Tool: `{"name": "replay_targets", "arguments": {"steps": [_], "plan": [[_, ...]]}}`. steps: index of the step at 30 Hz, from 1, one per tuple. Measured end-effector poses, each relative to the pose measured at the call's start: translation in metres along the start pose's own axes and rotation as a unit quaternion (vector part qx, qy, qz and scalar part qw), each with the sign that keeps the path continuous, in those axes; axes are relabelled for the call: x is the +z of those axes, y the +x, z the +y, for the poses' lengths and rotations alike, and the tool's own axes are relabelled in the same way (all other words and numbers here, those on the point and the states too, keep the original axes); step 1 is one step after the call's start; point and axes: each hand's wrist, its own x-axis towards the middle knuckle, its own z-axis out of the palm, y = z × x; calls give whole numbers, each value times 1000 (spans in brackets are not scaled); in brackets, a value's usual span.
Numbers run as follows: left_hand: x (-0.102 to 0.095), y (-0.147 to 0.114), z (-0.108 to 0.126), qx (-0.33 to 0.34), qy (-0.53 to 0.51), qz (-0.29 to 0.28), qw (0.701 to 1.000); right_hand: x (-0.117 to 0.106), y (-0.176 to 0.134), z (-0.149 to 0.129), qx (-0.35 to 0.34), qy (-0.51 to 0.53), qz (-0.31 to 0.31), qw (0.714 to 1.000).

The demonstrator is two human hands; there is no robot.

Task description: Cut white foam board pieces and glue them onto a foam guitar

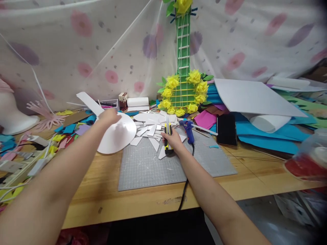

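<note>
left hand (109,116) pinches the light, stiff, bendable white foam guitar cutout (116,134) at its neck; right hand (171,139) clamps the utility knife (168,136).

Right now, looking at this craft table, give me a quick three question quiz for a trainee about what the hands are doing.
1. True or false: the right hand rests on a yellow and black utility knife on the grey cutting mat.
2. What does the left hand hold? A) the white guitar-shaped foam cutout B) the blue glue gun C) the black phone
3. Fill in: the upright green guitar model is ringed with ____ paper flowers.

Key: 1 true. 2 A. 3 yellow.
</note>
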Motion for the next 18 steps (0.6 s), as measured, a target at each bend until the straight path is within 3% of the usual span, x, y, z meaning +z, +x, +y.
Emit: {"name": "replay_targets", "arguments": {"steps": [1, 6, 8, 10, 13, 18], "plan": [[5, 7, 11, 0, 43, -30, 999, 0, -1, -1, 2, 2, 1, 1000], [51, 28, 60, 194, 144, -85, 967, 2, -3, -6, 15, 0, 5, 1000], [66, 31, 67, 206, 147, -126, 959, 3, -4, -6, 18, 1, 4, 1000], [75, 32, 68, 174, 140, -158, 962, 3, -4, -6, 16, 0, 3, 1000], [77, 31, 66, 155, 142, -131, 969, 3, -3, -5, 8, -4, -1, 1000], [54, 32, 63, 221, 157, -56, 961, 2, -3, -4, 3, -8, 3, 1000]]}}
